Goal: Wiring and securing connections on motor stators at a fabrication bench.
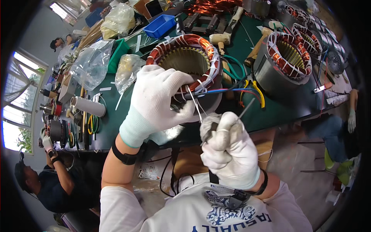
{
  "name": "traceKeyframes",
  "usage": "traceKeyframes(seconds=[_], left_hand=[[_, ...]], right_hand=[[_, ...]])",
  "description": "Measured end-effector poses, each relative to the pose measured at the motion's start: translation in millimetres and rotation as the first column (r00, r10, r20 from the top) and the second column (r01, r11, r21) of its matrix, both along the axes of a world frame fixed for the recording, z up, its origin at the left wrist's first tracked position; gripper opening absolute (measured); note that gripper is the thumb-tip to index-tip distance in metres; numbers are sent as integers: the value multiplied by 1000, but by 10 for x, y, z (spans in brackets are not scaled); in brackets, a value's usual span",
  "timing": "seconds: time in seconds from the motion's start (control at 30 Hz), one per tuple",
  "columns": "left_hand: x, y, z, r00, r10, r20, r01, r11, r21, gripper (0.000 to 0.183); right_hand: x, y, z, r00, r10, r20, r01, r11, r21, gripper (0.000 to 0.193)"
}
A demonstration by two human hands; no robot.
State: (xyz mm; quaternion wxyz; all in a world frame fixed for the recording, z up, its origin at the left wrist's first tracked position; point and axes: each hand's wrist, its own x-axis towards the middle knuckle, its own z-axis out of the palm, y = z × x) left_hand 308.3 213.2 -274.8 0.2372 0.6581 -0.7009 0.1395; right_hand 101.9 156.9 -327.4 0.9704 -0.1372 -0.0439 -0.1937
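A motor stator (216, 63) stands on the table in front of me, its ring of copper windings (193, 38) bound with white lacing cord. My left hand (156, 94), in a white glove with a pale green cuff, bends over the near left side of the windings and grips there. Its thumb sits below the bundle of blue, red and black lead wires (220, 91). A white cord (196, 101) runs taut from the windings to my right hand (230, 149), which is closed around its end. A thin grey rod (247, 108) sticks out beside the right fist; its other end is hidden.
A second wound stator (288, 63) stands at the right. Yellow-black pliers (258, 94) and mallets (224, 36) lie behind the work. At left are a white cord spool (88, 106), plastic bags (92, 63) and a blue bin (159, 26). A co-worker (54, 174) works at far left.
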Motion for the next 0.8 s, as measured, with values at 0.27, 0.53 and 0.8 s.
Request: traceKeyframes(seconds=[0.27, 0.53, 0.8], left_hand=[[69, -8, -51, 984, -130, -118, 117, 987, -112, 28], [83, -34, -32, 983, -120, -137, 109, 991, -79, 34], [-35, -22, -135, 983, 53, -175, -72, 992, -105, 39]], right_hand=[[-17, 10, -41, 994, 106, -11, -99, 957, 271, 38], [420, -252, -576, 792, -558, 246, 398, 167, -902, 10], [338, 18, -594, 727, -684, 54, 543, 525, -655, 21]])
